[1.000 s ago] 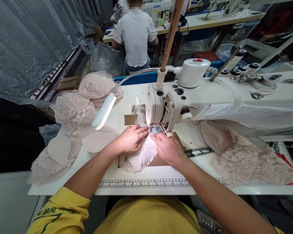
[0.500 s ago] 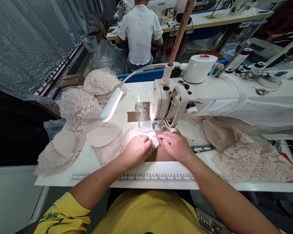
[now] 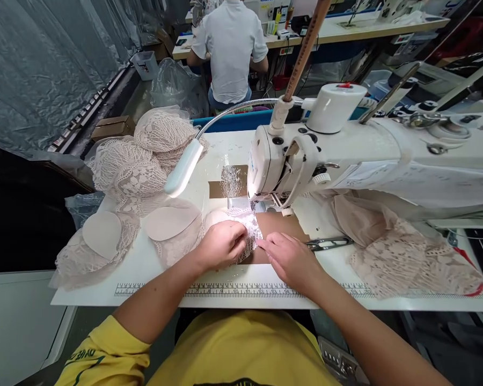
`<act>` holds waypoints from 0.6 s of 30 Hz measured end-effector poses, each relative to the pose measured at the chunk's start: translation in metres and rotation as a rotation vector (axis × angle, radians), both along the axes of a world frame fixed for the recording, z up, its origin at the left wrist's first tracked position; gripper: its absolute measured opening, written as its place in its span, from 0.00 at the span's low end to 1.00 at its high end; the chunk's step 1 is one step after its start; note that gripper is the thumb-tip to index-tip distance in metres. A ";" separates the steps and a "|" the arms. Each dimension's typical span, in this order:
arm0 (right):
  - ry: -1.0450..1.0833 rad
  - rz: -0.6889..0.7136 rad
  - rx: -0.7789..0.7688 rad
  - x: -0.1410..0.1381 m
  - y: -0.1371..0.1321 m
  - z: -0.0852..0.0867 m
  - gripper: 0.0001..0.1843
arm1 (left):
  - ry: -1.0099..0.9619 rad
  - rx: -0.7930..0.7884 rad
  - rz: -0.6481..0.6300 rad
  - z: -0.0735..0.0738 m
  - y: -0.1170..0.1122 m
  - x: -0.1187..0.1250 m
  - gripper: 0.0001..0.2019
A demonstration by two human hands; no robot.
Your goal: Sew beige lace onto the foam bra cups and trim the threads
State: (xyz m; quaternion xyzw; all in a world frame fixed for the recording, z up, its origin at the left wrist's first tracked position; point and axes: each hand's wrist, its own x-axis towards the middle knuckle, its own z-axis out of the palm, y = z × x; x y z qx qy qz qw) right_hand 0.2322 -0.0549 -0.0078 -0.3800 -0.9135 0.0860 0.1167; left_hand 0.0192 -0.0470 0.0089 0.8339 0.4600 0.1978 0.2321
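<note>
A pale pink lace piece [image 3: 253, 221] lies under the needle area of a white sewing machine [image 3: 271, 166], lit by a lamp. My left hand [image 3: 224, 244] is closed on the left part of this lace, fingers curled in a pinch. At the lace's right edge, my right hand [image 3: 287, 257] pinches with thumb and forefinger together, just in front of the needle. Brown board [image 3: 279, 226] shows beneath the lace and hand. Thread snips [image 3: 330, 243] lie right of my right hand. Left of my left hand rests a lace cup piece with a smooth pad [image 3: 173, 222].
Stacked lace cups [image 3: 140, 161] stand at the back left, and another padded cup [image 3: 101, 236] lies at the left edge. Beige lace fabric [image 3: 410, 252] spreads on the right. A lamp [image 3: 184, 167] arches over the table. A person in white [image 3: 233, 53] sits beyond.
My right hand has drawn back toward me and down, to the lace's lower right edge. My left hand has shifted slightly left. The view has moved a little.
</note>
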 end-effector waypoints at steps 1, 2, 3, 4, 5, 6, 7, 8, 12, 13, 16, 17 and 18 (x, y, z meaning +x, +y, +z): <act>0.005 -0.004 0.016 0.000 -0.001 -0.002 0.17 | -0.025 -0.024 0.027 0.001 0.000 0.000 0.06; 0.006 -0.009 0.031 0.000 -0.003 -0.003 0.16 | -0.044 -0.044 0.051 0.002 -0.001 -0.001 0.07; 0.001 -0.013 0.043 0.000 -0.004 -0.004 0.16 | -0.060 -0.059 0.065 0.002 -0.001 -0.001 0.07; -0.004 -0.017 0.053 0.000 -0.005 -0.005 0.16 | -0.072 -0.068 0.065 0.003 -0.001 -0.001 0.08; -0.008 -0.019 0.059 0.000 -0.005 -0.005 0.16 | -0.080 -0.069 0.049 0.004 -0.002 -0.002 0.08; -0.010 -0.021 0.062 0.000 -0.006 -0.006 0.16 | -0.084 -0.060 0.020 0.004 -0.002 -0.003 0.07; -0.010 -0.022 0.064 0.000 -0.007 -0.006 0.16 | -0.084 -0.041 -0.014 0.004 -0.002 -0.004 0.07; -0.008 -0.024 0.064 0.000 -0.008 -0.006 0.16 | -0.078 -0.013 -0.048 0.003 -0.002 -0.004 0.07; -0.011 -0.033 0.062 0.000 -0.010 -0.007 0.15 | -0.021 0.125 -0.148 -0.003 -0.002 -0.004 0.11; -0.009 -0.033 0.063 0.001 -0.010 -0.007 0.16 | 0.000 0.150 -0.167 -0.005 -0.002 -0.003 0.12; 0.002 -0.035 0.059 0.001 -0.009 -0.007 0.17 | 0.056 0.206 -0.212 -0.009 -0.002 0.001 0.14; 0.007 -0.036 0.055 0.001 -0.009 -0.007 0.17 | 0.066 0.219 -0.223 -0.009 -0.003 0.002 0.14; 0.011 -0.036 0.052 0.001 -0.009 -0.007 0.17 | 0.073 0.230 -0.233 -0.010 -0.003 0.004 0.14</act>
